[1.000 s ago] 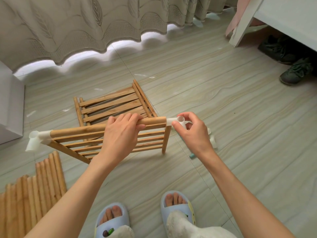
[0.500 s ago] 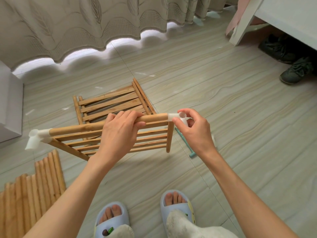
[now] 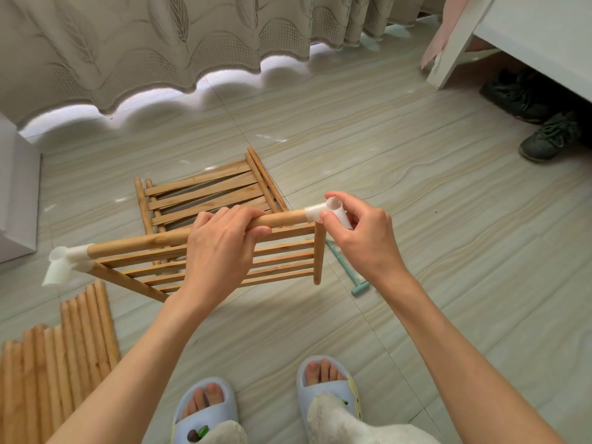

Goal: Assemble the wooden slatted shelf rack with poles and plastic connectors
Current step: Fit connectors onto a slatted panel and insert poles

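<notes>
Above tiled floor (image 3: pixel 416 219), right hand (image 3: pixel 358 238) now higher on connector (image 3: pixel 326 213).

Left hand (image 3: pixel 221 251) grips the pole (image 3: pixel 153 240) mid-frame, slatted shelf (image 3: pixel 256 261) hanging beneath. Right hand (image 3: pixel 358 232) pinches the connector (image 3: pixel 330 214) on the pole's right end. Another connector (image 3: pixel 62 264) caps the left end. Spare poles (image 3: pixel 57 354) lie lower left.

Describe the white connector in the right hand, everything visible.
The white connector is translucent plastic, a corner piece with tubular sockets. One socket sleeves the right end of the wooden pole; another opens upward, showing a round hollow mouth. The right hand pinches it with thumb and fingertips, held above the floor.
</notes>
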Demonstrator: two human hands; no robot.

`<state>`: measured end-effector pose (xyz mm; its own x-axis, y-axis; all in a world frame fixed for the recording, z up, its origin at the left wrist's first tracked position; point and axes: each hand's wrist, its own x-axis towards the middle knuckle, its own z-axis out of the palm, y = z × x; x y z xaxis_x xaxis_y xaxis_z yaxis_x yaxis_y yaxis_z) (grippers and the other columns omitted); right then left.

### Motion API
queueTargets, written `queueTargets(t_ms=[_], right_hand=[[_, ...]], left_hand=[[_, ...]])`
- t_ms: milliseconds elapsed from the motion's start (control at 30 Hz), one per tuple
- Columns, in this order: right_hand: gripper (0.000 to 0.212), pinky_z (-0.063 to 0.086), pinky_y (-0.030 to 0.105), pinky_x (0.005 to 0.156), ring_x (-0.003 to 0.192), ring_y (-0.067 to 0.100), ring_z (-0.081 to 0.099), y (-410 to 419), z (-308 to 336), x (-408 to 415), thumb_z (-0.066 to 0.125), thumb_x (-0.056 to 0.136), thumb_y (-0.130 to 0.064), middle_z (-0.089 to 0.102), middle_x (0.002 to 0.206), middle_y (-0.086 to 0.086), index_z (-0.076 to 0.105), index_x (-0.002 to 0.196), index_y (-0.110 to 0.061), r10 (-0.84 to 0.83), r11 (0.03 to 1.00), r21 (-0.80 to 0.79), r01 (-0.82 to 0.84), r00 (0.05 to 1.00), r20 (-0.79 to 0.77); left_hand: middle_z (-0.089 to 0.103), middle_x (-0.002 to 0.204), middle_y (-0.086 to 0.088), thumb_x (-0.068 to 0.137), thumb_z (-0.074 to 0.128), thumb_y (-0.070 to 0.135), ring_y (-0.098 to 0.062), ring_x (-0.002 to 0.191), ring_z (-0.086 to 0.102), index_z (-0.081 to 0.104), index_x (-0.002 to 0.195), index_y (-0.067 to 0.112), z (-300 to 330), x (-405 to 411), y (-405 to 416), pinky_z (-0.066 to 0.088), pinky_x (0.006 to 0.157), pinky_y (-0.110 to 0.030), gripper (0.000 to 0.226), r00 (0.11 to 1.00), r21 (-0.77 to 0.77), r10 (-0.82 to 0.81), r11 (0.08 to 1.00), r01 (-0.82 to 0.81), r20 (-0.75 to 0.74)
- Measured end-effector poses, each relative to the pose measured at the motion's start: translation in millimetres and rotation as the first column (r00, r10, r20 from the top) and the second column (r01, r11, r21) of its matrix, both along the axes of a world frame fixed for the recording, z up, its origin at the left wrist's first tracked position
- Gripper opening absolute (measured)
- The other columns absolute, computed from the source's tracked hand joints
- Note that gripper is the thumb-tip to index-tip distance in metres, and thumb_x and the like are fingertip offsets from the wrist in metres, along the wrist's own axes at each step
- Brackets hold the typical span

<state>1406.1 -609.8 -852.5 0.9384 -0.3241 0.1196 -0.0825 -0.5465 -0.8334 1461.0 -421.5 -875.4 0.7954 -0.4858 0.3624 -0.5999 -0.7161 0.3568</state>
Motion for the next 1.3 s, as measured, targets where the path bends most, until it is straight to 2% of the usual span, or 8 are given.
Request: queueTargets(t_ms=[167, 300, 400, 533, 633, 733, 967, 1300], right_hand=[[0.041, 0.035, 0.009, 0.051, 0.053, -0.003, 0.044, -1, 5, 0, 0.058, 0.09, -0.021, 0.043, 0.066, -0.016, 0.053, 0.128, -0.009, 0.074, 0.995, -0.067, -0.074, 0.997, -0.013], [0.068, 0.029, 0.008, 0.074, 0.078, 0.0, 0.037, -5, 10, -1, 0.061, 0.089, -0.024, 0.043, 0.095, -0.014, 0.026, 0.145, -0.009, 0.235, 0.96, -0.139, -0.243, 0.969, -0.075], [0.077, 0.031, 0.011, 0.081, 0.089, 0.003, 0.035, -9, 15, 3, 0.058, 0.087, -0.035, 0.039, 0.096, -0.017, 0.016, 0.148, -0.013, 0.288, 0.922, -0.234, -0.308, 0.95, -0.117], [0.079, 0.046, 0.014, 0.079, 0.099, 0.007, 0.051, -11, 22, 2, 0.053, 0.073, -0.055, 0.053, 0.122, 0.001, 0.035, 0.137, -0.013, 0.235, 0.964, -0.108, -0.242, 0.969, -0.077], [0.062, 0.048, 0.011, 0.073, 0.085, 0.007, 0.058, -8, 20, 0, 0.06, 0.075, -0.047, 0.055, 0.106, -0.007, 0.049, 0.124, -0.011, 0.185, 0.981, -0.052, -0.187, 0.982, -0.031], [0.062, 0.05, 0.015, 0.078, 0.099, 0.006, 0.057, -1, 12, -3, 0.059, 0.071, -0.051, 0.059, 0.109, -0.006, 0.054, 0.122, -0.017, 0.111, 0.992, 0.06, -0.111, 0.994, 0.003], [0.067, 0.051, 0.031, 0.09, 0.1, 0.012, 0.058, 9, 8, -5, 0.061, 0.071, -0.045, 0.053, 0.11, -0.005, 0.051, 0.13, -0.015, 0.062, 0.942, 0.329, -0.064, 0.998, 0.016], [0.064, 0.043, 0.013, 0.08, 0.082, -0.004, 0.045, 20, 7, -3, 0.06, 0.074, -0.039, 0.045, 0.094, -0.008, 0.049, 0.131, -0.013, 0.089, 0.951, 0.289, -0.113, 0.992, 0.095]], left_hand=[[0.065, 0.084, 0.006, 0.093, 0.036, 0.041, -0.012, 0.073, 0.055, 0.063, 0.099, 0.017, 1, -1, -1, 0.028, 0.068, -0.026, 0.037, 1.0, -0.015, 0.019, 1.0, -0.019, 0.003], [0.06, 0.083, 0.011, 0.092, 0.036, 0.042, -0.006, 0.072, 0.047, 0.062, 0.101, 0.018, 5, 3, 3, 0.028, 0.068, -0.028, 0.036, 0.999, -0.051, 0.031, 0.998, -0.031, -0.008], [0.051, 0.082, 0.015, 0.091, 0.043, 0.037, -0.007, 0.073, 0.046, 0.062, 0.102, 0.017, 8, 5, 5, 0.029, 0.07, -0.029, 0.03, 0.999, -0.067, 0.032, 0.997, -0.033, -0.014], [0.05, 0.083, 0.016, 0.09, 0.045, 0.033, -0.007, 0.073, 0.045, 0.062, 0.103, 0.016, 11, 5, 4, 0.03, 0.071, -0.029, 0.028, 0.999, -0.072, 0.029, 0.997, -0.031, -0.032], [0.049, 0.083, 0.016, 0.09, 0.044, 0.035, -0.007, 0.073, 0.045, 0.062, 0.104, 0.017, 11, 4, 3, 0.03, 0.071, -0.029, 0.029, 0.999, -0.062, 0.006, 0.998, -0.008, -0.038], [0.049, 0.083, 0.017, 0.091, 0.043, 0.038, -0.006, 0.073, 0.044, 0.062, 0.104, 0.018, 10, 4, 3, 0.03, 0.07, -0.029, 0.031, 0.999, -0.06, 0.003, 0.998, -0.005, -0.036], [0.05, 0.084, 0.016, 0.089, 0.045, 0.035, -0.008, 0.074, 0.045, 0.063, 0.103, 0.017, 11, 5, 3, 0.028, 0.07, -0.03, 0.029, 0.998, -0.086, 0.032, 0.996, -0.036, -0.045], [0.051, 0.083, 0.018, 0.086, 0.047, 0.034, -0.004, 0.069, 0.042, 0.065, 0.103, 0.017, 17, 6, 9, 0.026, 0.069, -0.029, 0.029, 0.996, -0.115, 0.037, 0.992, -0.047, -0.085]])
